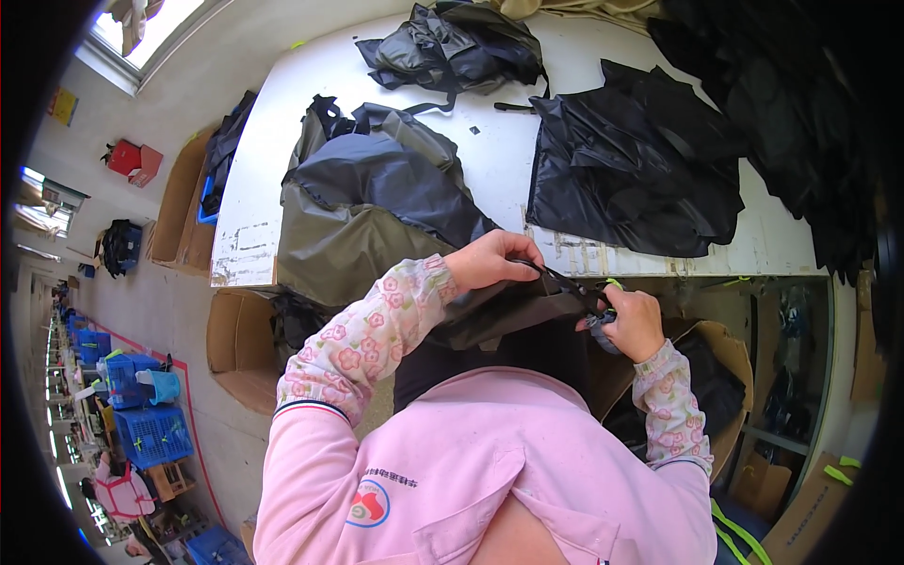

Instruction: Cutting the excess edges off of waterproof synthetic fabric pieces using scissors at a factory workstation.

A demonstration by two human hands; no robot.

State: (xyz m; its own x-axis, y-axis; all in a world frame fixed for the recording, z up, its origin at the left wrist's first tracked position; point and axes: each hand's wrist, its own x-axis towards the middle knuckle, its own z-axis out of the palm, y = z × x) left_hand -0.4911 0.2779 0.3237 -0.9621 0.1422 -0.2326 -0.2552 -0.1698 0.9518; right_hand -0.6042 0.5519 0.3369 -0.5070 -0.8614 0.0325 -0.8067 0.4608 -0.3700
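Note:
My left hand (pixel 494 261) is closed, pinching a thin black strap (pixel 556 277) at the edge of an olive and black fabric piece (pixel 377 226). This piece looks like a bag or garment and hangs over the table's front edge toward my lap. Close by on the right, my right hand (pixel 633 323) is closed round what looks like a pair of scissors (pixel 599 322) with a grey-wrapped handle. Its dark front end meets the strap; the exact contact is too small to tell. A bit of yellow-green shows above my right fingers.
The white table (pixel 490 155) bears a black fabric piece (pixel 640 160) and a crumpled grey-black one (pixel 452 47). Dark fabric (pixel 772 113) hangs at the right. Cardboard boxes (pixel 240 344) stand left and below. Blue crates (pixel 151 435) line the floor at far left, near a person (pixel 122 485).

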